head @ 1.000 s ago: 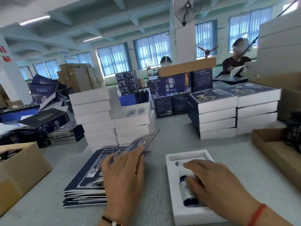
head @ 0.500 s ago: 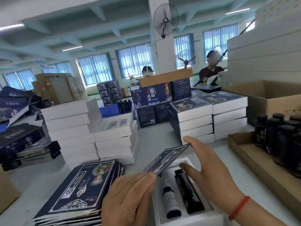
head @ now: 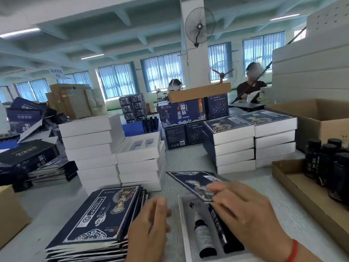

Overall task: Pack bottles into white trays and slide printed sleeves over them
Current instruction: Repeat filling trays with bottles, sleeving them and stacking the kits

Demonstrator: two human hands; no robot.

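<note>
Pinching printed sleeve (head: pixel 196 183) in right hand (head: pixel 251 214) fingers, left hand (head: pixel 151 229) loose

The room is bright and evenly lit. Daylight enters through the curtained windows (head: pixel 162 72) at the back, and the ceiling tube lights (head: pixel 19 33) add white light with a little glare. The colours look cool and bluish. Shadows on the table (head: pixel 185 159) are soft and weak. The left hand (head: pixel 149 229) and the right hand (head: pixel 243 210) are smeared by motion blur. The wide lens bends straight lines at the edges.
</note>
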